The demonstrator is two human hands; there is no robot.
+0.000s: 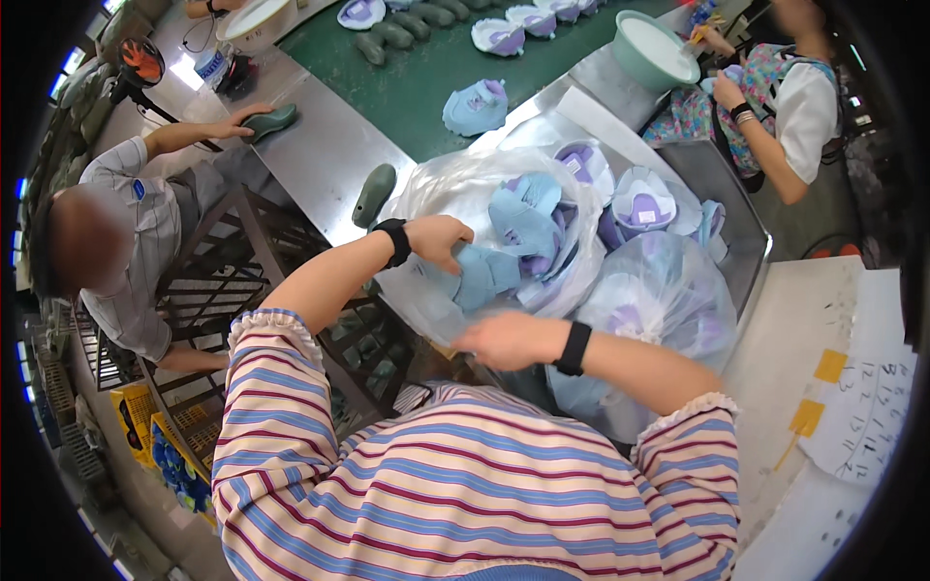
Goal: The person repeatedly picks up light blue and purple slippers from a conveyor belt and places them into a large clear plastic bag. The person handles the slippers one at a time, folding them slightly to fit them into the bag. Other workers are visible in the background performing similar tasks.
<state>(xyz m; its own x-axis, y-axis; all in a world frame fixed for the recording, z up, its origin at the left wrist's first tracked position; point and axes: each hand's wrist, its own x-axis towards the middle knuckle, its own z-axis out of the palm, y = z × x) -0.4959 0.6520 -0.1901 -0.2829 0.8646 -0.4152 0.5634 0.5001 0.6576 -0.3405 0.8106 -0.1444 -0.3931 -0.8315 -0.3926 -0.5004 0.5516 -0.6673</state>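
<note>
My left hand (439, 241) is closed on the edge of a light blue shoe upper (481, 278) at the mouth of a clear plastic bag (436, 184). Just nearer to me, my right hand (509, 341) is smeared by motion, so its fingers cannot be read; it hovers by the bag's front edge. More light blue uppers with purple linings (528, 218) lie heaped inside the open bag. To the right sits a second, gathered clear bag (668, 290) of similar uppers, with loose uppers (643, 203) behind it.
A green conveyor belt (397, 97) beyond carries uppers and dark green shoe lasts (390, 56). One last (374, 194) lies on the metal table edge. On the left a seated co-worker's hand touches another last (269, 122); on the right a co-worker sits beside a pale green basin (655, 50).
</note>
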